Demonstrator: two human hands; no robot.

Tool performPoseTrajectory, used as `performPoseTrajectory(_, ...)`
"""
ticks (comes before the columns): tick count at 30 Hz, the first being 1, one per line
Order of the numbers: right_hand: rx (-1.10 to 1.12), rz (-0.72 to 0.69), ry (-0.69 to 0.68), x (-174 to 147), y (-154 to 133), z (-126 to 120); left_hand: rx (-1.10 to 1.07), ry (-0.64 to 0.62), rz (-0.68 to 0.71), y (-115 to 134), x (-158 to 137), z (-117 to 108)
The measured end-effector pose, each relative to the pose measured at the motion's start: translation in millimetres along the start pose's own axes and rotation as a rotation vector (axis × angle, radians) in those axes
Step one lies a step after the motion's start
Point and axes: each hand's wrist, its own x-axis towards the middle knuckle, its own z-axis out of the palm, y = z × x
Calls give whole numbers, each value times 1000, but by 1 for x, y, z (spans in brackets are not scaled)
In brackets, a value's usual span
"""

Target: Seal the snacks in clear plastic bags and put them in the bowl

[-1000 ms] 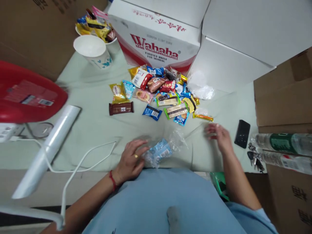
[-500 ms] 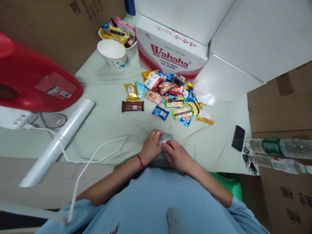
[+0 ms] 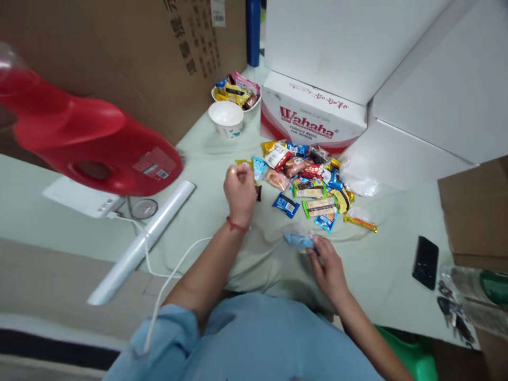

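My left hand [image 3: 240,193] is raised over the table, its fingers curled closed. It partly covers a yellow packet [image 3: 243,163] and a dark brown bar [image 3: 259,193]; whatever its fingers hold is hidden. Near the table's front, my right hand [image 3: 327,262] pinches a blue snack packet [image 3: 298,241] by its right end. Beyond both hands lies a heap of wrapped snacks, among them a blue packet [image 3: 286,205], a green-edged bar [image 3: 319,207] and a red-and-white packet [image 3: 278,157].
A white paper cup [image 3: 226,119] stands before a bowl [image 3: 253,108] of snacks. Behind the heap is a Wahaba-labelled box [image 3: 313,114]. To the left are a red jug [image 3: 119,143], a plastic-film roll [image 3: 143,241] and a white cable [image 3: 169,280]; on the right, a phone [image 3: 425,263], keys and bottles.
My hands, together on a packet before, have parted. The left has moved forward and up toward the snacks; the right has shifted rightward with the blue packet. The camera view has also turned.
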Motion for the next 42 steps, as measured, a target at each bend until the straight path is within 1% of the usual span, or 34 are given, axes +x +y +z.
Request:
performPoseTrajectory(2, 62, 123, 53, 6, 20, -11, 234, 151, 27, 16, 49, 19)
performPoseTrajectory(4, 124, 287, 38, 9, 38, -20, 317, 191, 52, 26, 92, 34)
performPoseTrajectory(5, 175, 376, 14, 9, 45, -25, 356, 184, 64, 27, 111, 38)
performPoseTrajectory(7, 342, 536, -48, 8, 52, -33, 479, 91, 101, 23, 139, 43)
performPoseTrajectory(9, 567, 628, -133, 4, 50, -37, 556, -25, 129, 12, 158, 41)
performPoseTrajectory(11, 763, 650, -232, 1, 41, -33, 625, -114, 109, 3, 170, 34)
performPoseTrajectory(13, 857, 625, -315, -2, 28, -23, 669, -141, 98, 3, 171, 27)
performPoseTrajectory(15, 803, 564, -371, -3, 15, -8, 687, -145, 122, 12, 157, 20)
performPoseTrajectory(16, 711, 519, -391, -3, 10, -1, 705, -159, 177, 20, 143, 17)
performPoseTrajectory(17, 582, 470, -406, -3, 6, 5, 722, -172, 245, 29, 125, 13)
performPoseTrajectory(18, 430, 424, -420, -3, 2, 8, 727, -212, 319, 37, 101, 10)
performPoseTrajectory(20, 133, 345, -435, -3, -1, 5, 712, -392, 498, 50, 44, 3)
performPoseTrajectory(21, 21, 308, -412, -2, -2, -1, 692, -476, 556, 54, 14, -1)
performPoseTrajectory(22, -55, 263, -354, -1, -2, -10, 671, -555, 615, 56, -16, -6)
performPoseTrajectory(23, -96, 203, -257, 2, -2, -22, 656, -667, 730, 56, -44, -10)
performPoseTrajectory(24, -104, 126, -128, 5, -3, -36, 647, -744, 836, 54, -68, -14)
performPoseTrajectory(25, -90, 37, 9, 10, -5, -50, 642, -794, 922, 52, -89, -18)
performPoseTrajectory(26, -65, -60, 119, 16, -7, -63, 649, -836, 976, 49, -104, -22)
performPoseTrajectory(27, -40, -159, 172, 23, -10, -73, 655, -871, 1021, 46, -116, -25)
performPoseTrajectory(28, -29, -245, 154, 32, -12, -80, 661, -897, 1054, 43, -123, -27)
performPoseTrajectory(29, -41, -300, 70, 42, -15, -83, 660, -921, 1084, 41, -127, -28)
performPoseTrajectory(30, -77, -319, -65, 53, -16, -82, 652, -941, 1114, 38, -129, -28)
performPoseTrajectory(31, -137, -289, -226, 65, -17, -78, 636, -952, 1139, 35, -129, -28)
performPoseTrajectory(33, -294, -136, -528, 89, -15, -63, 599, -935, 1163, 28, -127, -27)
performPoseTrajectory(34, -365, -70, -653, 100, -14, -55, 582, -904, 1154, 23, -125, -26)
performPoseTrajectory(36, -461, -19, -831, 118, -11, -39, 555, -821, 1111, 11, -122, -25)
performPoseTrajectory(37, -490, -24, -884, 125, -10, -32, 539, -788, 1092, 5, -121, -25)
performPoseTrajectory(39, -520, -38, -930, 132, -10, -22, 499, -744, 1079, -6, -121, -25)
performPoseTrajectory(42, -507, -28, -914, 129, -12, -15, 446, -675, 1072, -16, -123, -24)
